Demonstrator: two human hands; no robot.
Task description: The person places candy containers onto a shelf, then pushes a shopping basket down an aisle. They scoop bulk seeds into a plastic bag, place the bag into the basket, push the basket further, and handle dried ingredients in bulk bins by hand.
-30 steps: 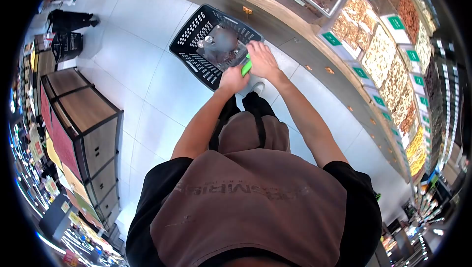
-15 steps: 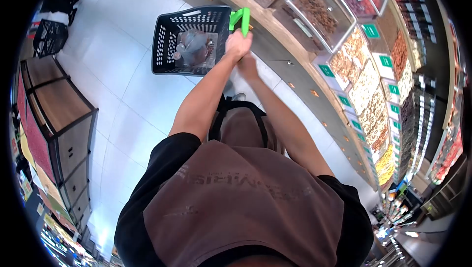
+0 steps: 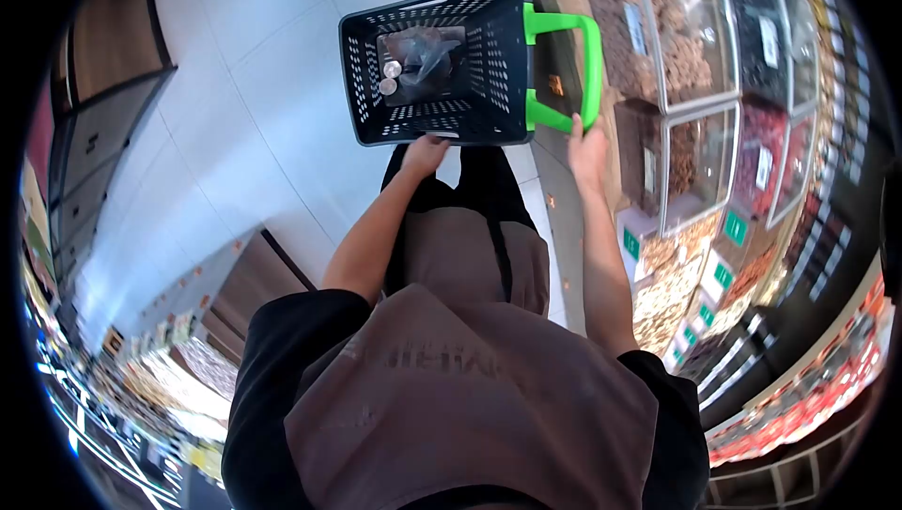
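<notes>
A dark grey shopping basket [image 3: 512,69] with perforated walls is held out in front of me. Its green handle [image 3: 592,59] extends to the right. My left hand [image 3: 427,156] grips the basket's near rim, its fingertips partly hidden by the edge. At the handle's near corner, my right hand [image 3: 589,155] is closed on the green bar, with one finger lying along it. Inside the basket lies a crumpled clear plastic bag [image 3: 432,59] with something brownish under it that I cannot make out. Two small round pale items [image 3: 389,86] lie beside the bag.
On the right runs a long counter with clear-lidded bins [image 3: 691,31] of dry goods and green price tags [image 3: 736,228]. Pale floor tiles [image 3: 254,59] stretch to the left. Wooden display units [image 3: 117,31] stand at the far left, and another [image 3: 254,280] at lower left.
My hands were together at the handle; now the left is on the near rim and the right on the handle. The basket appears further right, and my view has turned.
</notes>
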